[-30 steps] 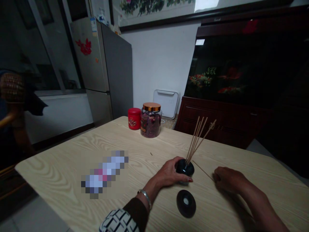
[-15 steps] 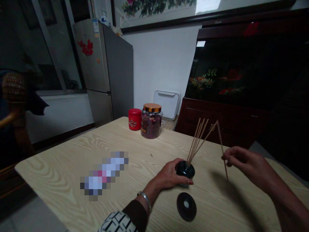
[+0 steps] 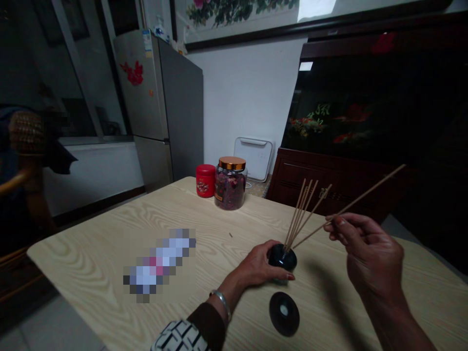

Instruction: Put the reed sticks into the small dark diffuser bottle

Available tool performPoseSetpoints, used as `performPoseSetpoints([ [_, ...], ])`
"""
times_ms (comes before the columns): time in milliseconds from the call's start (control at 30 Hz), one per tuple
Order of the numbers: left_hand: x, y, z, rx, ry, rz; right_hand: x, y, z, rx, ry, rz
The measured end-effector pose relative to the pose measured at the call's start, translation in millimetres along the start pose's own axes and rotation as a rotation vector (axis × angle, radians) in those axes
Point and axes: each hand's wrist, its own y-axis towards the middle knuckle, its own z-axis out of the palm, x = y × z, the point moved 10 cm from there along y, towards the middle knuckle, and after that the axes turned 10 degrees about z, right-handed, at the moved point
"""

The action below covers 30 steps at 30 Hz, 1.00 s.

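Note:
My left hand (image 3: pixel 258 263) is wrapped round a small dark, glossy diffuser bottle (image 3: pixel 284 259) on the table. Several thin brown reed sticks (image 3: pixel 300 209) stand in its neck and fan out upward. Between thumb and fingers, my right hand (image 3: pixel 369 243) pinches one more reed stick (image 3: pixel 373 187), slanted down to the left. Its lower end comes close to the bottle's mouth; whether it touches I cannot tell. In front of the bottle lies a round dark lid (image 3: pixel 284 313) with a pale spot at its centre.
On the wooden table (image 3: pixel 91 243) stand a red canister (image 3: pixel 205 181) and a glass jar (image 3: pixel 230 187) of dried petals. A pixelated object (image 3: pixel 159 265) lies at left. Behind are a fridge (image 3: pixel 183 102) and a fish tank (image 3: pixel 351 107). A person's arm (image 3: pixel 32 190) shows far left.
My right hand has turned and moved up, swinging the stick from hanging steeply to slanting toward the bottle's mouth. My left hand stays on the bottle.

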Motion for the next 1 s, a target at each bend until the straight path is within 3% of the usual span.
performPoseSetpoints([
  [333,-3.2,-1.1,-1.9,-0.004,0.06,0.017,-33.3,-9.6,35.6,0.161,-0.097,0.066],
  [533,-4.6,-1.4,-3.6,-0.007,0.08,0.022,-56.9,-13.7,54.3,0.362,-0.263,0.095],
  [767,-0.2,0.1,-1.8,0.006,0.069,0.05,-90.0,-31.3,69.9,0.716,-0.635,0.128],
  [900,0.7,0.4,-1.4,0.019,0.093,0.067,-102.5,-42.2,70.0,0.777,-0.7,0.137],
  [1000,1.8,-0.9,-4.8,0.017,0.17,0.079,-109.8,-39.8,69.7,0.74,-0.746,0.108],
])
